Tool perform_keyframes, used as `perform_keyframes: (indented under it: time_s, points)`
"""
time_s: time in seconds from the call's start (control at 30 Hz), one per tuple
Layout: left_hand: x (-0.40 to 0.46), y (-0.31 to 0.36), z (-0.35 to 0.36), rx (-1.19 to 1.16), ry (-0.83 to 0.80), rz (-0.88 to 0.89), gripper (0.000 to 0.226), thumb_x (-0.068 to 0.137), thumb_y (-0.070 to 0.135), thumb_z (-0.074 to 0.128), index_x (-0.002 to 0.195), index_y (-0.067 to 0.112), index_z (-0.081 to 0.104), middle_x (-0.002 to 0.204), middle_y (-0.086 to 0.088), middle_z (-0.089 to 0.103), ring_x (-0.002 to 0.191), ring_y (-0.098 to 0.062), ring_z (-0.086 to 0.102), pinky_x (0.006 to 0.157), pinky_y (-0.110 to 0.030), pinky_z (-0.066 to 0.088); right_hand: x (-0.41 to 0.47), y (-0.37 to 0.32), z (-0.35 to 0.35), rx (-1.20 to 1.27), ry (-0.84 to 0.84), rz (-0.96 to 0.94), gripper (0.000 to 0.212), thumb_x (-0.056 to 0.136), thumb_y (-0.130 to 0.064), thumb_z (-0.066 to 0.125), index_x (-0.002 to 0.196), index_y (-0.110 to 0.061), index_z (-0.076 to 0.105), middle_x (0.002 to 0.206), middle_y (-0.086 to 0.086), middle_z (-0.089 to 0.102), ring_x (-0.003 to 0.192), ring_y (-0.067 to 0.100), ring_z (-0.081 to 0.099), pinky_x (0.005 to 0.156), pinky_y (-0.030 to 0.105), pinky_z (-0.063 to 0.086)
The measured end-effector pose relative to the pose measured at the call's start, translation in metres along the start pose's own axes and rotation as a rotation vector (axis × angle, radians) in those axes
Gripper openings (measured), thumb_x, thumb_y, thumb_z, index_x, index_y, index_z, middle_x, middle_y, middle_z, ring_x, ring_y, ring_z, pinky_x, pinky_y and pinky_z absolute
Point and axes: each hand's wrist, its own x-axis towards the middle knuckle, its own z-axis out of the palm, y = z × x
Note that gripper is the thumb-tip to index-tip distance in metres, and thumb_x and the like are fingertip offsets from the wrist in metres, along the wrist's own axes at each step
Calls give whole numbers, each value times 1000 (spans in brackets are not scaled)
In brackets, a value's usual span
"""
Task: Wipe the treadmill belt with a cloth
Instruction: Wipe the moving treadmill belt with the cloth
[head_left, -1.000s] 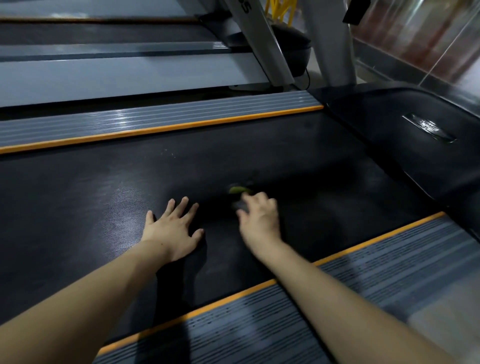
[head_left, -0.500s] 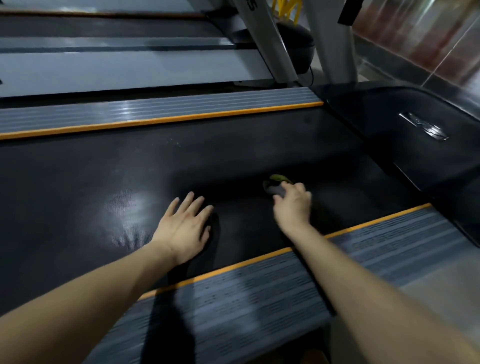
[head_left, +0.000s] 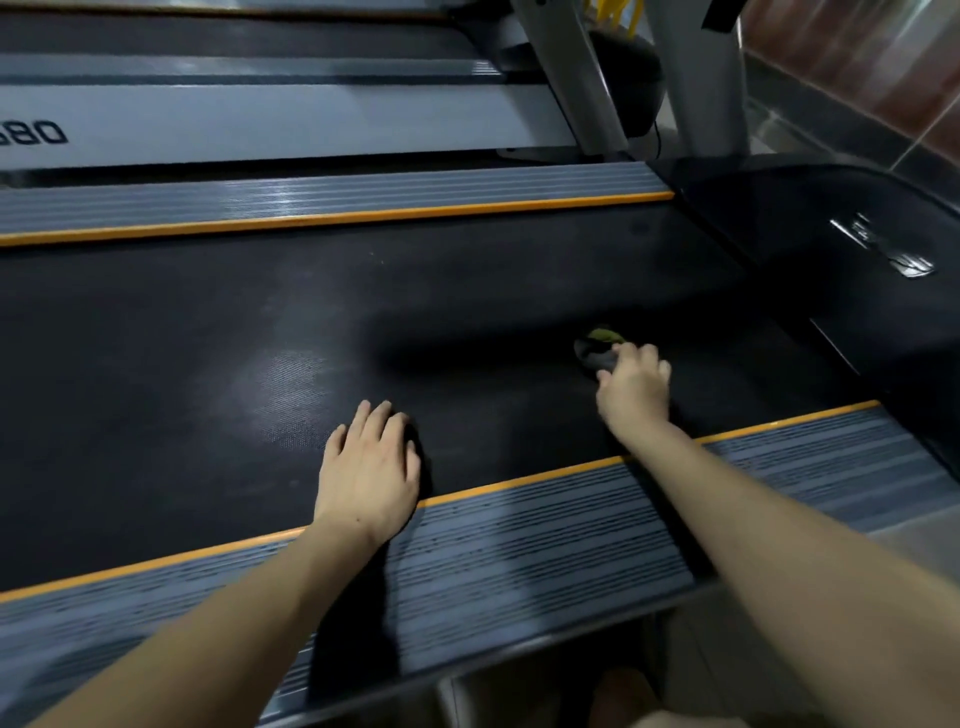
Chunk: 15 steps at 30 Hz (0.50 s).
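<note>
The black treadmill belt (head_left: 218, 353) runs across the view between two grey side rails with orange edges. My left hand (head_left: 370, 465) lies flat on the belt near its front edge, fingers straight and together. My right hand (head_left: 635, 387) is further right on the belt, its fingers curled over a small dark grey cloth with a green patch (head_left: 598, 347). The cloth is bunched against the belt and mostly hidden under my fingers.
The near grey ribbed side rail (head_left: 519, 545) lies under my forearms. The far side rail (head_left: 332, 200) borders the belt's other edge. A black motor hood (head_left: 810, 249) with a metal logo sits at the right. Grey uprights (head_left: 571, 78) and a neighbouring treadmill stand behind.
My right hand has slid the cloth to the right along the belt, toward the motor hood. My left hand has drawn back toward the near rail, and its fingers have closed together.
</note>
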Motion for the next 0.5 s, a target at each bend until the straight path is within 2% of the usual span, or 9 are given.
perform_keyframes:
  time_s: [0.1, 0.2, 0.27, 0.33, 0.4, 0.5]
  points:
    - [-3, 3, -2, -19, 51, 1, 41, 98, 33, 34, 131, 23, 55, 153, 1, 46, 150, -20, 28, 119, -41, 27, -44, -50, 15, 86, -27, -41, 39, 90, -24, 66, 127, -13, 58, 126, 17, 48, 111, 39, 45, 99, 42, 37]
    - [-1, 1, -3, -36, 48, -10, 42, 95, 35, 34, 130, 25, 54, 152, 1, 47, 149, -19, 29, 118, -41, 27, -90, -96, 27, 132, -136, -267, 43, 91, -26, 66, 131, -17, 56, 126, 11, 48, 111, 33, 44, 99, 41, 39]
    - [-1, 1, -3, -42, 47, -16, 45, 93, 36, 33, 131, 25, 54, 151, 0, 47, 148, -19, 30, 118, -41, 28, -95, -96, 26, 141, -187, -426, 44, 93, -25, 64, 135, -18, 53, 124, 8, 46, 112, 29, 41, 95, 39, 43]
    - [-1, 1, -3, -48, 46, -13, 43, 93, 35, 36, 131, 24, 54, 150, -1, 49, 148, -20, 32, 118, -42, 28, -76, -73, 19, 99, -170, -489, 42, 90, -23, 64, 132, -19, 56, 118, 10, 48, 109, 30, 43, 90, 40, 46]
    - [-1, 1, -3, -54, 48, -12, 39, 95, 31, 41, 131, 23, 55, 149, -1, 50, 147, -20, 32, 118, -42, 28, -44, -35, 13, 24, -106, -416, 40, 87, -20, 65, 127, -19, 59, 116, 14, 50, 106, 35, 47, 89, 41, 47]
    - [-1, 3, -2, -51, 50, -12, 38, 95, 28, 45, 131, 22, 55, 148, -1, 50, 147, -20, 32, 119, -41, 27, 5, 22, -4, -27, -10, -177, 35, 91, -18, 62, 125, -16, 56, 121, 18, 48, 109, 39, 45, 92, 42, 43]
